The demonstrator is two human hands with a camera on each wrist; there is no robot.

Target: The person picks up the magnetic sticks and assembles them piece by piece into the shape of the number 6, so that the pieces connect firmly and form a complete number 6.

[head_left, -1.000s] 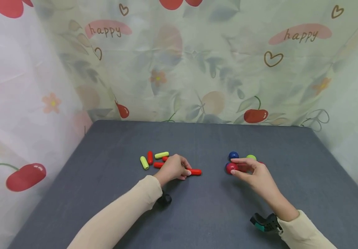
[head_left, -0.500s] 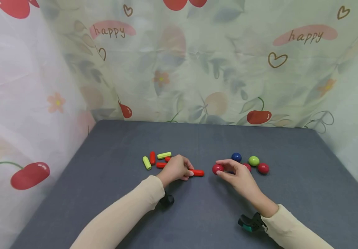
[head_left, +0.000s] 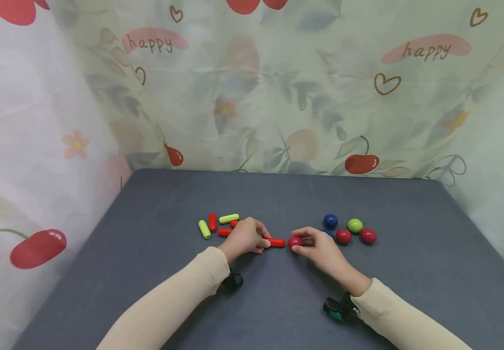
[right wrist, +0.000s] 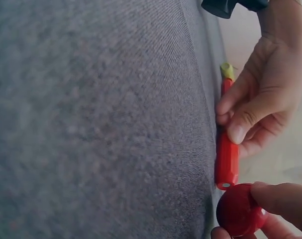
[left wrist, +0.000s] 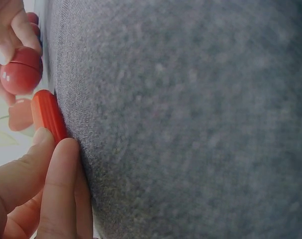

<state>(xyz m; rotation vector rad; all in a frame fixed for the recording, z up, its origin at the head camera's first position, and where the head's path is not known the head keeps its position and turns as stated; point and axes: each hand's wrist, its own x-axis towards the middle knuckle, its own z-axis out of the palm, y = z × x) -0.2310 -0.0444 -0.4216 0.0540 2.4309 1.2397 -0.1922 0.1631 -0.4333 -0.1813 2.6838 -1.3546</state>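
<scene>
My left hand (head_left: 246, 236) pinches a short red ribbed stick (head_left: 276, 242) between thumb and fingers, low over the table. In the right wrist view a small pale hole shows in the end of the red stick (right wrist: 227, 164). My right hand (head_left: 319, 249) grips a glossy red ball (head_left: 295, 242) between thumb and fingers, just right of the stick's end. Seen from the left wrist, a seam line runs round the red ball (left wrist: 22, 74), which sits close beyond the stick's tip.
Left of the left hand lie yellow-green sticks (head_left: 205, 229) and red sticks (head_left: 212, 222). Right of the right hand are a blue ball (head_left: 331, 221), a green ball (head_left: 354, 225) and red balls (head_left: 368, 236), with another blue one partly hidden. The dark grey table (head_left: 182, 194) backs onto a patterned curtain (head_left: 274, 97).
My right hand has carried the red ball leftward from the group of balls to beside the red stick's end. The left hand keeps its place with the stick.
</scene>
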